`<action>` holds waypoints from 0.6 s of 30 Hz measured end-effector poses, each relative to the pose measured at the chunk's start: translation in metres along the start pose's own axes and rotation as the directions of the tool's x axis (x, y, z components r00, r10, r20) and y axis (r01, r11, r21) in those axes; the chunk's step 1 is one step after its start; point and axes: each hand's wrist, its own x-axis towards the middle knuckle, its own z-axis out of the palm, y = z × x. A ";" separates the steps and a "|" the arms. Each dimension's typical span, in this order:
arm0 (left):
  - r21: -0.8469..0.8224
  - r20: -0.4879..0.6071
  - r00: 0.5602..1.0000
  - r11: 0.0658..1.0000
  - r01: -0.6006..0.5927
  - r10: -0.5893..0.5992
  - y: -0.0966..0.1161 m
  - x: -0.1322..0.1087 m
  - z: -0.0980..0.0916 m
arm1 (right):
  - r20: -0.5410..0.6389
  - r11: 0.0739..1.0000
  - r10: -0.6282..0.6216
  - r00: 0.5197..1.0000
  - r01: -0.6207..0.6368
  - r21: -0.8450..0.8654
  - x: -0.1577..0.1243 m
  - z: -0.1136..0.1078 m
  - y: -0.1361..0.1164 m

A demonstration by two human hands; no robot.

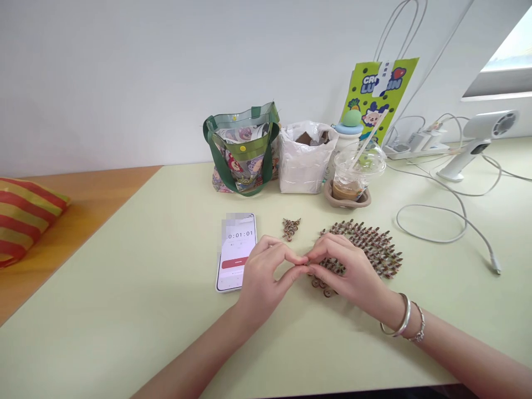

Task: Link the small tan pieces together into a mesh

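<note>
My left hand [266, 271] and my right hand [349, 263] meet over the table, thumb and forefinger pinched on each. Between the touching fingertips is a small brown metal piece [306, 264], mostly covered. Under and behind my right hand spreads a large cluster of small brown metal pieces [380, 252], many standing upright like screws on round bases. Several ring-like ones [328, 292] show at its near edge. Beyond my fingertips lies a smaller heap of similar pieces [290, 228]. A phone [239, 249] showing a running timer lies partly behind my left hand.
Along the wall stand a clear bag with green handles [243, 149], a white plastic bag [305, 163], an iced drink cup [349, 183] in a holder, and a green paper bag [374, 100]. A white cable [449, 208] and handheld fan [474, 144] are right. A striped cushion [25, 216] sits left.
</note>
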 end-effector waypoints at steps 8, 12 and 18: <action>0.104 0.058 0.992 0.989 0.107 -0.114 -0.002 0.001 0.001 | -0.048 0.993 0.075 0.996 -0.079 -0.088 0.005 -0.016 0.006; 0.084 0.079 0.985 0.986 0.145 -0.152 -0.003 0.000 0.002 | 0.059 0.996 0.079 0.995 -0.076 -0.047 0.006 -0.016 0.006; 0.032 0.079 0.974 0.977 0.211 -0.213 -0.004 0.001 0.001 | 0.063 0.996 0.015 0.998 -0.010 -0.085 0.006 -0.013 0.007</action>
